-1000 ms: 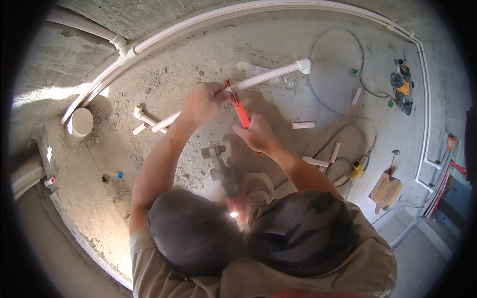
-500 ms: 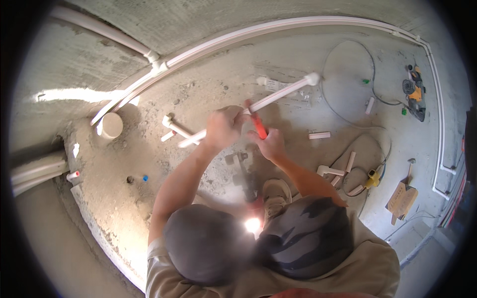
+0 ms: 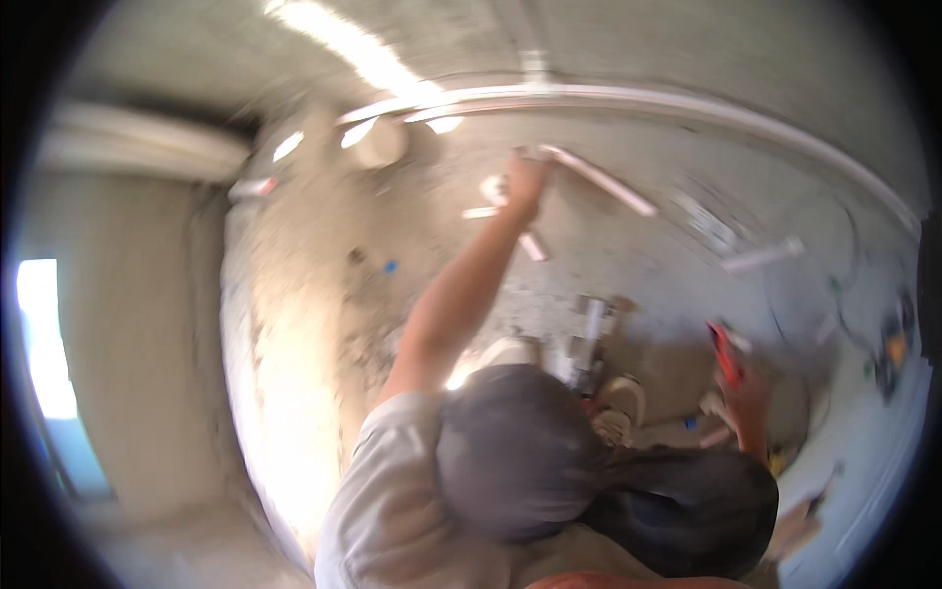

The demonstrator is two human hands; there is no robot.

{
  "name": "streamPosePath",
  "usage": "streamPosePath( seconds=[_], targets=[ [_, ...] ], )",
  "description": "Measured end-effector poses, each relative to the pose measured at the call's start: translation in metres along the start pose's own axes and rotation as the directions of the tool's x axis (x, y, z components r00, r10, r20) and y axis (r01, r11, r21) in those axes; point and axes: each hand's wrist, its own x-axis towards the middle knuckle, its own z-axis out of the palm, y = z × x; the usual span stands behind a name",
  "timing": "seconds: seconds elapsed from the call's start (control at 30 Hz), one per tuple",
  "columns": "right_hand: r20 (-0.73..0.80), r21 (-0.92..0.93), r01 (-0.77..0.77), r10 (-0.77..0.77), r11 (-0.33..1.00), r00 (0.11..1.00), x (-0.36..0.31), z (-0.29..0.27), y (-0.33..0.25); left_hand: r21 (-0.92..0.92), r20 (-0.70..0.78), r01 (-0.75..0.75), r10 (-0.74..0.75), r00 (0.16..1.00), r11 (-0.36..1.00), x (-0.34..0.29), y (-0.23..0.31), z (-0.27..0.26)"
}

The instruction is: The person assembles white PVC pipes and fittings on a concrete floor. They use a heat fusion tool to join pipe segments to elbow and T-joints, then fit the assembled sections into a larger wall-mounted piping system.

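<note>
My left hand [image 3: 527, 185] reaches far out, its fingers blurred but apparently closed at one end of a white pipe [image 3: 601, 180], which slants down to the right. A whitish pipe fitting [image 3: 495, 188] lies beside this hand, with a pipe piece [image 3: 533, 245] below it. At the right, near my knee, my right hand [image 3: 747, 393] is wrapped round a red-handled pipe cutter [image 3: 725, 355]. Farther out, a smeared pipe piece with a knob-like fitting [image 3: 763, 256] is by the printed paper [image 3: 708, 224]. Whether it touches the floor is unclear.
Long pipes [image 3: 608, 91] run along the wall base, beside a round capped stub [image 3: 381, 144]. A power tool [image 3: 587, 344] stands between my feet. An orange-and-black tool [image 3: 893, 348] and its cord are at the far right. A small blue plug [image 3: 391, 266] sits on the rough floor.
My view has swung left. The single long pipe is now two pieces; the fitting end is apart from my hands. My left hand has moved outward, my right hand and cutter back to the right.
</note>
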Motion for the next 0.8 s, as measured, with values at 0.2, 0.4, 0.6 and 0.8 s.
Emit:
streamPosePath(
  seconds=[0.2, 0.4, 0.6, 0.8],
  targets=[
    [-0.034, -0.002, -0.030, 0.030, 1.000, 0.999, -0.022, 0.008, 0.041, 0.065, -0.502, 0.052, -0.012, 0.865, 0.997, -0.060, -0.154, -0.190],
    [-0.009, -0.198, 0.317, -0.325, 0.928, 0.946, -0.018, -0.017, 0.021, 0.666, -0.252, 0.348, -0.240, 0.938, 0.660, -0.045, -0.325, -0.377],
    [0.039, 0.019, 0.044, -0.044, 0.999, 0.998, 0.060, -0.036, -0.002, 0.509, -0.237, 0.184, -0.068, 0.969, 0.841, -0.036, -0.383, -0.392],
    [-0.017, -0.048, -0.070, 0.069, 0.996, 0.997, 0.150, -0.036, 0.013, 0.833, -0.348, 0.165, 0.267, 0.899, 0.528, -0.002, -0.418, -0.436]
  ],
)
